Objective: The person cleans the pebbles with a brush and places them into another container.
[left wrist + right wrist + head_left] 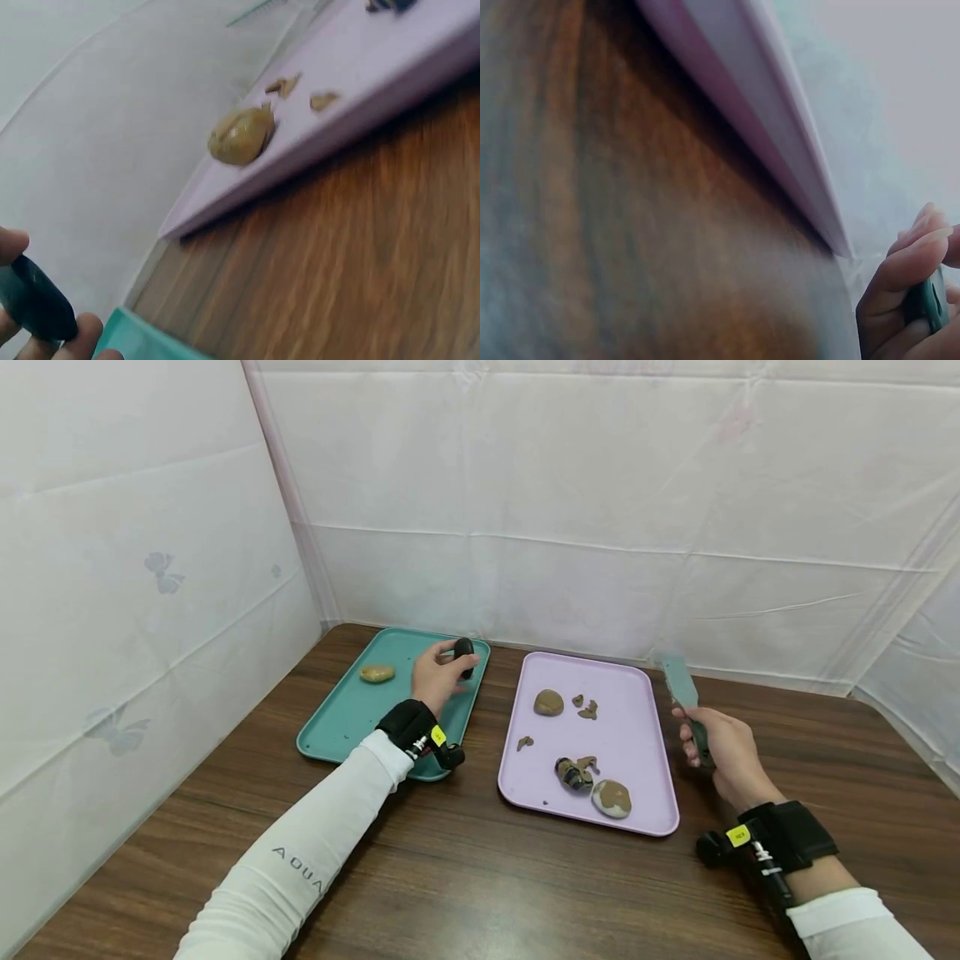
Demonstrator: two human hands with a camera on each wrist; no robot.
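**Reader:** Fingers first, please. What is each hand doing?

**Describer:** Fingers of the left hand (437, 675) are curled round a dark stone (464, 655), pinching it between thumb and fingertips just above the far right corner of a teal tray (337, 727). The right hand (720, 752) has its fingers wrapped round the handle of a grey-green scraper (684, 693), blade pointing up and away, off the right edge of a lilac tray (645, 822).

**Reader:** Which step does this look like?

**Describer:** I judge the dark stone is being carried at the teal tray, where a tan stone (377, 673) already lies well apart from it. The lilac tray holds a clay-covered stone (548, 702), brown scraps (587, 708), a partly scraped dark stone (573, 773) and a pale stone patched with clay (612, 798).

**Reader:** What would the next move need?

**Describer:** Probably a steady hold on the smooth stone and a flat spot to rest it, while the scraper waits.

**Reader:** How are the arms posed?

**Describer:** The left arm, in a white sleeve, reaches forward across the wooden table (480, 893), wrist raised. The right forearm stays nearer the body, hand upright beside the lilac tray.
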